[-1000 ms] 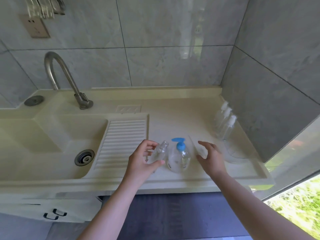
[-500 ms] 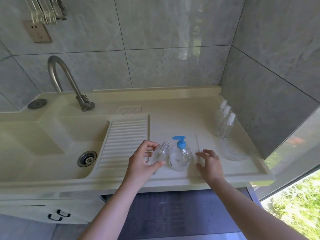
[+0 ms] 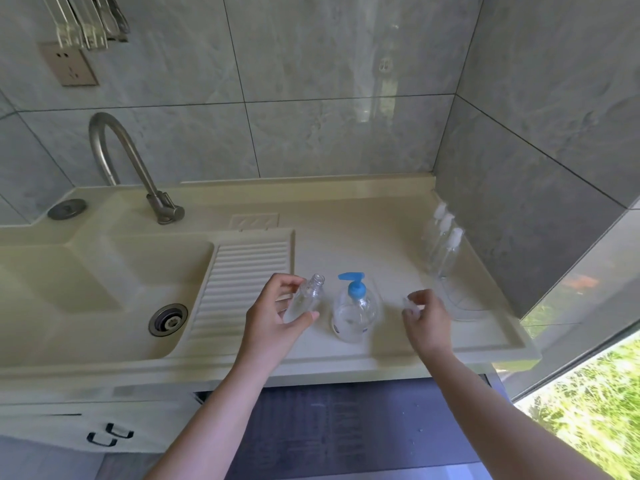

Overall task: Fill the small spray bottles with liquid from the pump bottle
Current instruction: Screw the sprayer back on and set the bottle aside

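Head view: left hand (image 3: pixel 273 320) grips an uncapped small bottle (image 3: pixel 306 299), tilted with its open neck toward the pump bottle (image 3: pixel 355 311) just right of it, likely so the blue spout can reach. Right hand (image 3: pixel 427 317), fingers curled, seems to pinch the removed sprayer (image 3: pixel 410 304), keeping it aside. More spray bottles (image 3: pixel 446 247) stand beyond it.

Grey marble-look wall tiles (image 3: pixel 311 64) back a cream counter (image 3: pixel 346 209); daylit window (image 3: pixel 588 375) right.
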Action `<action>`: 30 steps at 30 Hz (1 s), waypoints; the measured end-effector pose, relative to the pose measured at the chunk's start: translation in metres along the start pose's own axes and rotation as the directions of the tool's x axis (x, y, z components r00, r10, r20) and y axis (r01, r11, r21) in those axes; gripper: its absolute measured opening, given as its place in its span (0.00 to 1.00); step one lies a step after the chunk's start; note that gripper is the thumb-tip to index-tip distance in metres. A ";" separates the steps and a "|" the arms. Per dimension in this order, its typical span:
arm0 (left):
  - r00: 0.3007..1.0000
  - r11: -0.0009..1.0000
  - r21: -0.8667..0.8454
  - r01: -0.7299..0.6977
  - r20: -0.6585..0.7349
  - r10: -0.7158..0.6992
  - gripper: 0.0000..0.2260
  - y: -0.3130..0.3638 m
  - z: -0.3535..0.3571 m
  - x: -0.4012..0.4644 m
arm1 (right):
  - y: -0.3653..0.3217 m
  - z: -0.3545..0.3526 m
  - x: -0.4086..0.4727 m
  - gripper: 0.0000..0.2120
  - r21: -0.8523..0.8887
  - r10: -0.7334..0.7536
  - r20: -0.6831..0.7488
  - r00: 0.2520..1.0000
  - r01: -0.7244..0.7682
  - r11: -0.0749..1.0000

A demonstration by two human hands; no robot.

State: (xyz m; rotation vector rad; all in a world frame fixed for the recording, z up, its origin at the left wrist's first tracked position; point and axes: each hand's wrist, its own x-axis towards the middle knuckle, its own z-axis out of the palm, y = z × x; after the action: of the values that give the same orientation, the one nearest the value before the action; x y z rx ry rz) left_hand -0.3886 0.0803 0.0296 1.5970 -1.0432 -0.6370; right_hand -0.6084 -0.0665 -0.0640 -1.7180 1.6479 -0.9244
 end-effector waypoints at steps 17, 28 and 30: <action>0.989 0.991 -0.024 -0.134 -0.067 0.132 0.22 0.039 0.018 0.030 | -0.155 -0.094 -0.008 0.11 0.916 0.057 0.320 0.946 -0.324 0.237; 0.980 0.982 -0.016 -0.190 -0.055 0.189 0.22 0.052 0.024 0.031 | -0.163 -0.106 -0.014 0.12 0.937 0.052 0.062 0.997 -0.076 0.340; 0.982 0.983 -0.016 -0.182 -0.051 0.181 0.22 0.053 0.023 0.030 | -0.164 -0.108 -0.014 0.12 0.931 0.038 0.035 0.999 -0.047 0.363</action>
State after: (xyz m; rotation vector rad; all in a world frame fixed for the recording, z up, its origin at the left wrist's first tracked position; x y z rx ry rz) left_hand -0.4094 0.0403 0.0767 1.4721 -1.1271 -0.4811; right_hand -0.5983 -0.0357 0.1299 -0.8160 0.7606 -1.4392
